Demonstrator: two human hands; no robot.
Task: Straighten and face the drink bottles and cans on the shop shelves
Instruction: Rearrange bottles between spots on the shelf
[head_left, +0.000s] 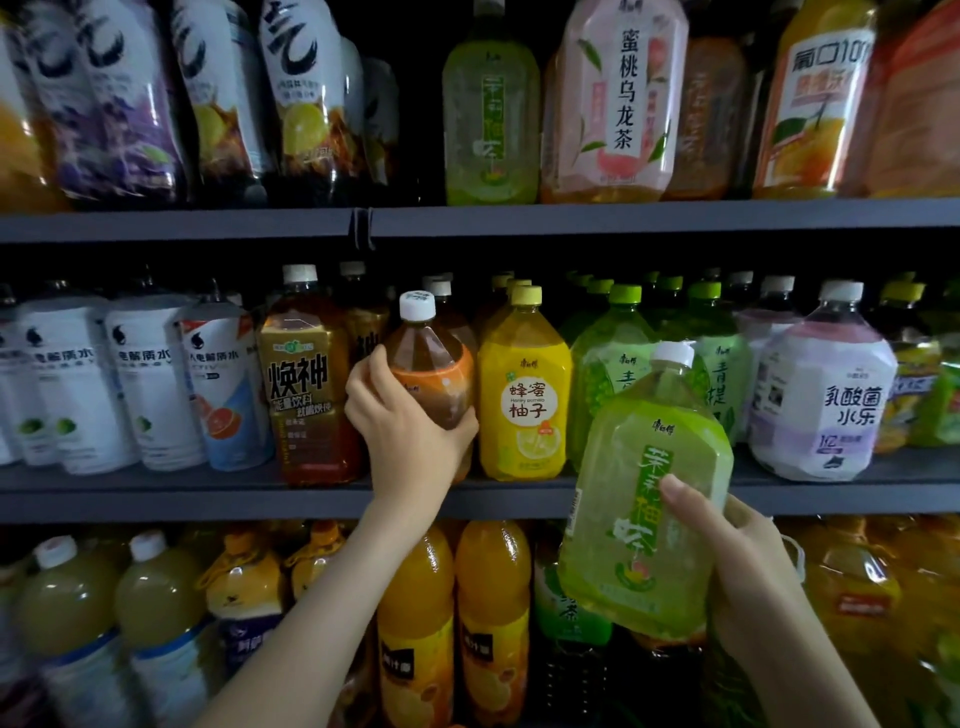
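My left hand (402, 415) grips a brown tea bottle (431, 358) with a white cap and orange label, standing on the middle shelf (208, 499) between a gold-labelled dark bottle (306, 384) and a yellow honey pomelo bottle (522, 395). My right hand (737, 561) holds a pale green bottle (644, 504) with a white cap in front of the shelf, tilted slightly right, its green label facing me. That bottle hangs in the air, off the shelf, below several green bottles (613, 358).
The top shelf (623, 218) carries a matching pale green bottle (491, 114), a pink peach oolong bottle (618, 104) and an orange juice bottle (810, 104). White water bottles (140, 384) fill the middle left. A white lactic drink bottle (826, 395) stands right. Orange bottles (452, 613) crowd the bottom shelf.
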